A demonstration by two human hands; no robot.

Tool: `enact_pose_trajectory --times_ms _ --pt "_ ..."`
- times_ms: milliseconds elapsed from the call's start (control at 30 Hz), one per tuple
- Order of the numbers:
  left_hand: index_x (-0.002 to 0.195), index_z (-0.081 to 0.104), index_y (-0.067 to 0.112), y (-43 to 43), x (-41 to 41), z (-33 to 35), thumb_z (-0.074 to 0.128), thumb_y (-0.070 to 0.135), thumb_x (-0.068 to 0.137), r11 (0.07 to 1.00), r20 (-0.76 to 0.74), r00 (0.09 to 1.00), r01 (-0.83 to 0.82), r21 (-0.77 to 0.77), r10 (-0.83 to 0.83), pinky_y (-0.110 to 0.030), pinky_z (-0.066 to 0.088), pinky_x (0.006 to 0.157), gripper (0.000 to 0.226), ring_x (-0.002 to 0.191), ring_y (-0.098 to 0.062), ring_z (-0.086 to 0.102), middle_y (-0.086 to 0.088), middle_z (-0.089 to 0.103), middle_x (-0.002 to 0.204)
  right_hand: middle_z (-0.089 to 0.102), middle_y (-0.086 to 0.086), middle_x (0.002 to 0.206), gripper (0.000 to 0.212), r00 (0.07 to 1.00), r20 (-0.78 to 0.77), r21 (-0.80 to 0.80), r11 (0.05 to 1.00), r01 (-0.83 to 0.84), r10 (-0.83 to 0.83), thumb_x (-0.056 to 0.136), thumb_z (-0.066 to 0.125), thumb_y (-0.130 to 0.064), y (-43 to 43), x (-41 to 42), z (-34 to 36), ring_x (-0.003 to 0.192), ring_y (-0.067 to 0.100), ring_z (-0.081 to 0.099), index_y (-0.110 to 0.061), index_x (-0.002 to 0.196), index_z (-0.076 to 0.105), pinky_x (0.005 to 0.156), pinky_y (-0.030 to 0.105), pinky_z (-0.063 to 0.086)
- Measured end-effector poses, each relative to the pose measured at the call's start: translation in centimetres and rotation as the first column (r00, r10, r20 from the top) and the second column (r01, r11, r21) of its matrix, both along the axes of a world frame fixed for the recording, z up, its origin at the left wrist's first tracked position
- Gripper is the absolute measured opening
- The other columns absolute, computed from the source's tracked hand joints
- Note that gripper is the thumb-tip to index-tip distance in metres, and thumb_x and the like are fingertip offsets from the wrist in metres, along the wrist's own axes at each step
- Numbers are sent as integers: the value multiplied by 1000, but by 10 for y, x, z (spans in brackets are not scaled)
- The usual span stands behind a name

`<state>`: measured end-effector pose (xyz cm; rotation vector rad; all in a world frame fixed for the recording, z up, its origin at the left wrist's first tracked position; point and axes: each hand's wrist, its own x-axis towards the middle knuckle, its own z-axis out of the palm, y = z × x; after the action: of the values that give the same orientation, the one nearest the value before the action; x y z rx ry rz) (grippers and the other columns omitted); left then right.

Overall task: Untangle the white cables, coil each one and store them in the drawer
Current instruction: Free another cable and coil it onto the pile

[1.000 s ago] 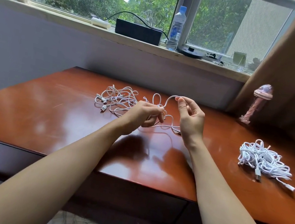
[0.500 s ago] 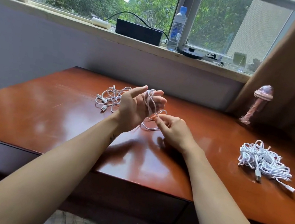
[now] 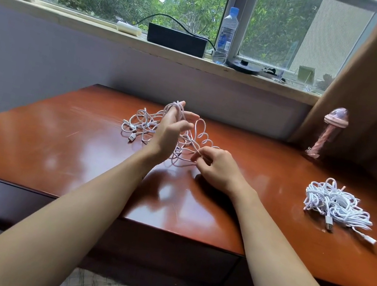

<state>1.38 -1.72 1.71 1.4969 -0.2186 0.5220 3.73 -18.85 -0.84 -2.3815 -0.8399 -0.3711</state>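
Left hand (image 3: 171,134): raised, fingers spread — white cable (image 3: 200,129) looped round them.
Right hand (image 3: 217,170): low near the tabletop (image 3: 56,144), fingers pinched that same cable.
Tangle (image 3: 140,122): lay behind the raised hand.

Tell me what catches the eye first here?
In the middle of the wooden table, the left hand is raised with a white cable looped round its fingers, while the right hand pinches the same cable low down. A loose tangle lies behind the left hand, and a tight bundle sits off to the right.
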Motion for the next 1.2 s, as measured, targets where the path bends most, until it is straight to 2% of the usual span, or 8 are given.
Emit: enact_pose_trajectory --times_ms 200,333,467,600,767,967,1067,1200 --pt "122 53 8 1 7 -19 50 12 75 848 51 997 -73 525 54 -23 41 87 47 90 -6 54 9 61 102 62 -28 66 16 994 112 188 982 -14 -7 93 65 -13 -5 2 4 61 0 56 -17 103 77 65 16 41" --pt "101 53 14 5 7 -22 54 9 80 752 79 994 -112 650 79 -34 45 79 21 87 -22 57 5 60 91 76 0 100 19 989 145 214 976 -42 11 95 66 -13 -3 5 1 85 15 69 -14 110 77 81 35 55" --pt "88 46 15 4 5 -23 47 17 78 697 100 990 -142 703 101 -40 44 68 10 74 -29 56 -1 61 78 74 1 100 15 990 143 320 946 -55 10 94 69 -10 -1 5 4 78 4 66 -9 106 77 74 24 56" --pt "82 40 16 3 7 -23 56 14 92 690 157 976 -216 691 148 -43 39 65 19 66 -29 46 5 50 68 76 -1 97 9 995 103 384 922 -47 8 92 72 -13 -1 4 7 88 8 70 -11 99 78 83 21 54" --pt "83 42 13 3 7 -20 62 8 91 688 333 928 -352 635 167 -43 39 65 22 71 -32 49 1 51 74 68 -6 68 4 1000 -13 458 889 22 -18 89 75 -17 -2 3 9 62 7 57 -21 89 75 63 25 47" --pt "102 56 8 1 6 -13 59 13 92 715 513 820 -515 472 252 -42 48 77 11 77 -28 55 9 53 82 70 -7 76 6 984 -147 548 836 1 96 96 68 -16 -1 5 8 66 8 57 -20 96 72 67 36 53" --pt "101 59 9 1 3 -10 59 13 94 718 532 795 -549 427 292 -40 48 75 8 76 -27 54 6 56 83 68 3 80 12 958 -216 671 741 4 191 101 61 -10 -1 3 13 67 7 60 -3 107 68 67 23 51" --pt "88 59 7 2 3 -10 58 10 99 785 439 835 -503 362 333 -44 46 64 11 65 -21 53 0 59 72 66 12 70 22 866 -325 762 647 3 379 99 62 -20 3 -5 19 69 19 69 2 99 66 78 28 56"
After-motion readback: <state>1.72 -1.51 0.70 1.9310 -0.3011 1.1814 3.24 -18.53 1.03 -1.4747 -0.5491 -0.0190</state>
